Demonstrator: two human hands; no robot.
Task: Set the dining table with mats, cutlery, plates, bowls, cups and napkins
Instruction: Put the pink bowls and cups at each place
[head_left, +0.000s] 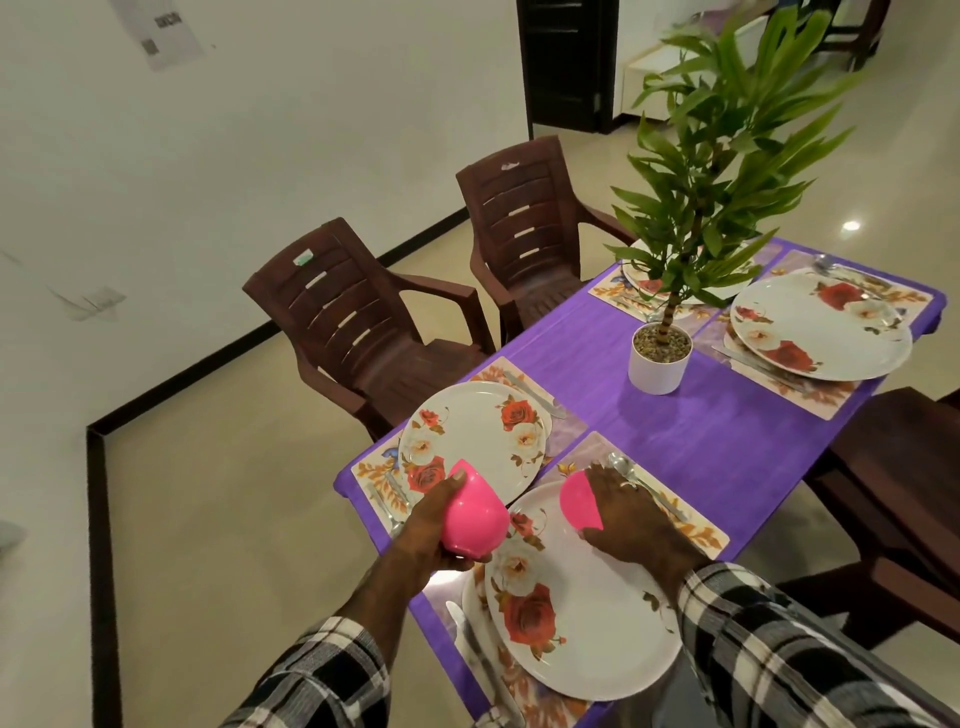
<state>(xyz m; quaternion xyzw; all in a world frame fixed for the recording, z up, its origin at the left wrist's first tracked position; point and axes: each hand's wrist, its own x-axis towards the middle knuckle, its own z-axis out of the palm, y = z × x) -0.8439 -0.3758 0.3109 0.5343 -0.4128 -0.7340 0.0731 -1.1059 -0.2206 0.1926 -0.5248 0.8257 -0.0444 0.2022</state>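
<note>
Illumination is even, indoor and moderately bright. A small specular hotspot sits on the floor tiles (851, 225), far beyond the fingers (605, 475) of the right hand. Soft glare shows on the near plate (587, 613) below those fingers. Shadows are faint and diffuse. Wide-angle distortion bends the wall skirting (98, 519) and tilts the door frame (524, 67). The knife (470, 639) at the lower edge is blurred; plant leaves (727, 171) appear soft.

Two pink bowls (475, 519) are held tilted above the nearest floral plate (582, 613), one at its left edge, the other (579, 506), seemingly mouth-down, over its far rim.
</note>
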